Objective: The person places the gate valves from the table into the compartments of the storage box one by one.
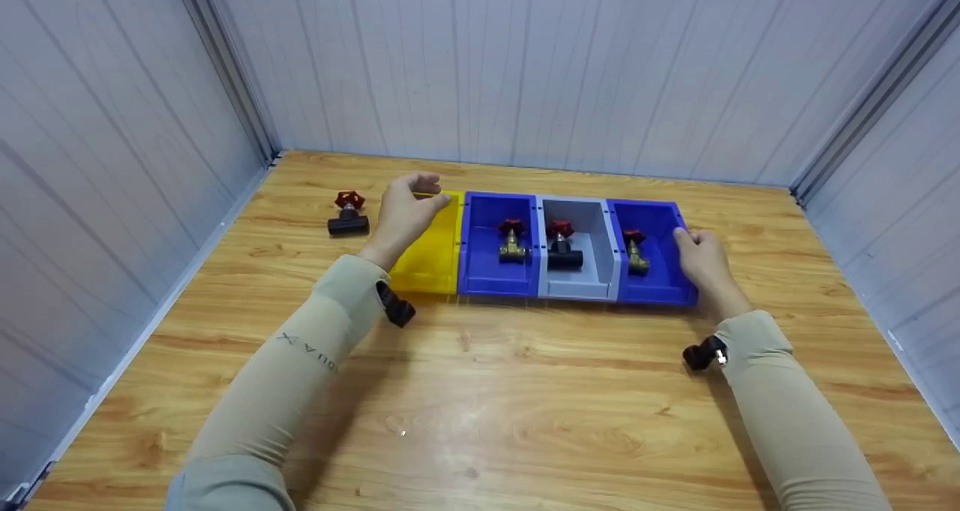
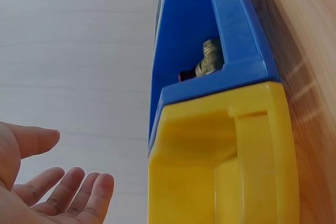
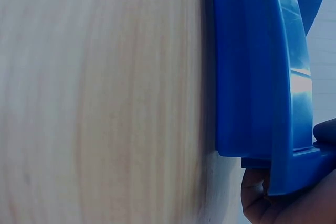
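A row of joined plastic bins stands on the table: a yellow bin [image 1: 427, 263] at the left, a blue bin [image 1: 480, 233], a grey bin [image 1: 598, 248] and another blue bin [image 1: 667, 233] at the right end. My left hand [image 1: 403, 217] hovers over the yellow bin, holding nothing, its thumb and fingers spread apart in the left wrist view. With my right hand [image 1: 705, 262] I grip the outer wall of the right blue bin, thumb on the rim, fingers outside. Brass valves [image 1: 513, 251] with red handwheels lie in both blue bins; a black valve [image 1: 565, 258] lies in the grey one.
Left of the row, a black valve with a red handwheel [image 1: 349, 226] lies on the wooden table [image 1: 480, 391]. White panel walls [image 1: 480, 68] enclose the table at the back and both sides.
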The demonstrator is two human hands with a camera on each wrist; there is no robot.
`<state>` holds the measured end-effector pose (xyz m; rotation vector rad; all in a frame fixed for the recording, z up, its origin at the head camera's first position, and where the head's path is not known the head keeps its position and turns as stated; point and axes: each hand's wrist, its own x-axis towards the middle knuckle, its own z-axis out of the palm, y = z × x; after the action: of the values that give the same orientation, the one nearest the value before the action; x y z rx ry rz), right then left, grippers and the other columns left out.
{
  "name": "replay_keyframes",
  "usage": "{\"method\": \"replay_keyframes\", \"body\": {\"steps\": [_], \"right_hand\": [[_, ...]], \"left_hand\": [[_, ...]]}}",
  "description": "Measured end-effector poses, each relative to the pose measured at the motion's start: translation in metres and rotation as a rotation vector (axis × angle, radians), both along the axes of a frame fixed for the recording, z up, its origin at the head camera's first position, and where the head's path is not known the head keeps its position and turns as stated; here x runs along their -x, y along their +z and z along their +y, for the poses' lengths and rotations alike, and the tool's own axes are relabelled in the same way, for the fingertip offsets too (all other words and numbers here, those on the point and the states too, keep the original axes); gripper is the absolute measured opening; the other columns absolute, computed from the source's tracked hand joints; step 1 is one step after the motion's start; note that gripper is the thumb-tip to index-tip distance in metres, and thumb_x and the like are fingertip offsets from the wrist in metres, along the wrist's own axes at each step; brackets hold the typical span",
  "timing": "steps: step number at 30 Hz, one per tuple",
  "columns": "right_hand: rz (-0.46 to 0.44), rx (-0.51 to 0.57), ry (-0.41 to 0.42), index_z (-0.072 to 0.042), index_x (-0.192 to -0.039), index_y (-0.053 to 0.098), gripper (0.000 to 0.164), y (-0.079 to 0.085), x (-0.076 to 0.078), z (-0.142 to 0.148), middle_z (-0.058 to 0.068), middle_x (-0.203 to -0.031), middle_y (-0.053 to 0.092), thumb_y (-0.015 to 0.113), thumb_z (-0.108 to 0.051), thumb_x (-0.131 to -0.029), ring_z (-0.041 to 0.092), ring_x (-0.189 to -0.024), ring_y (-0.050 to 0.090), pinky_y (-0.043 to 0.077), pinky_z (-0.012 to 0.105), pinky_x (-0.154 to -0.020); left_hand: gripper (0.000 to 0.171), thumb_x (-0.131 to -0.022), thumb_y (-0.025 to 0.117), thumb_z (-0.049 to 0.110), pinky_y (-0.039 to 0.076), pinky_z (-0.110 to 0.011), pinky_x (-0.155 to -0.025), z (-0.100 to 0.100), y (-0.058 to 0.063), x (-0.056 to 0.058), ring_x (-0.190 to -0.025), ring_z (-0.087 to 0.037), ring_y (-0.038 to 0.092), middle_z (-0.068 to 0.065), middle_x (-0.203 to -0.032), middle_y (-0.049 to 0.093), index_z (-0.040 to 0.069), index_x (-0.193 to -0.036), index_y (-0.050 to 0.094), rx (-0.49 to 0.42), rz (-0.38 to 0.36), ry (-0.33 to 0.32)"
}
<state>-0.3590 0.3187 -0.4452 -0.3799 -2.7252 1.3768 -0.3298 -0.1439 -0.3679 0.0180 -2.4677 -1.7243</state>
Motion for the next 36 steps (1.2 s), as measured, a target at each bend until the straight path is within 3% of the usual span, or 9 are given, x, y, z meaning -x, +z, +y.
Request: {"method": "replay_keyframes", "body": {"steps": [6, 13, 24, 30, 36], "right_hand": [[-0.003, 0.021, -0.001, -0.014, -0.086, 0.044, 0.040, -0.002, -0.001, 0.001, -0.001, -0.083, 0.044, 0.043, -0.041, -0.116, 0.017, -0.083, 0.045, 0.040, 0.029, -0.070], [0.058, -0.020, 0.020, -0.013, -0.078, 0.042, 0.043, -0.002, -0.001, 0.004, -0.005, -0.072, 0.041, 0.045, -0.036, -0.114, 0.015, -0.072, 0.043, 0.039, 0.028, -0.061], [0.047, -0.023, 0.009, -0.014, -0.081, 0.046, 0.041, -0.002, -0.002, 0.005, -0.004, -0.076, 0.044, 0.045, -0.037, -0.114, 0.015, -0.077, 0.047, 0.041, 0.028, -0.065], [0.050, 0.008, 0.003, -0.014, -0.078, 0.043, 0.042, -0.001, -0.003, 0.004, -0.005, -0.073, 0.041, 0.046, -0.036, -0.114, 0.015, -0.075, 0.044, 0.039, 0.028, -0.064], [0.015, 0.025, -0.005, -0.013, -0.087, 0.045, 0.038, 0.002, -0.005, 0.002, -0.001, -0.083, 0.044, 0.044, -0.039, -0.114, 0.018, -0.083, 0.046, 0.042, 0.029, -0.069]], "left_hand": [[0.042, -0.106, 0.070, 0.015, 0.056, -0.042, -0.110, -0.010, -0.001, -0.001, -0.129, -0.031, 0.064, -0.018, -0.141, 0.066, 0.002, -0.145, 0.064, 0.008, -0.002, 0.018], [0.042, -0.106, 0.070, 0.017, 0.055, -0.045, -0.110, -0.024, -0.001, -0.003, -0.128, -0.032, 0.065, -0.017, -0.140, 0.066, 0.002, -0.145, 0.063, 0.003, 0.014, 0.015], [0.044, -0.107, 0.068, 0.017, 0.055, -0.046, -0.110, -0.042, 0.000, -0.006, -0.129, -0.034, 0.064, -0.020, -0.140, 0.066, 0.002, -0.147, 0.063, 0.038, 0.019, 0.031], [0.043, -0.107, 0.068, 0.016, 0.056, -0.040, -0.106, -0.050, 0.001, -0.008, -0.127, -0.032, 0.064, -0.019, -0.140, 0.065, 0.001, -0.147, 0.062, 0.027, 0.008, 0.035], [0.043, -0.106, 0.067, 0.016, 0.056, -0.034, -0.101, -0.058, 0.003, -0.008, -0.124, -0.029, 0.065, -0.018, -0.138, 0.066, 0.000, -0.146, 0.063, 0.024, 0.006, 0.051]]}}
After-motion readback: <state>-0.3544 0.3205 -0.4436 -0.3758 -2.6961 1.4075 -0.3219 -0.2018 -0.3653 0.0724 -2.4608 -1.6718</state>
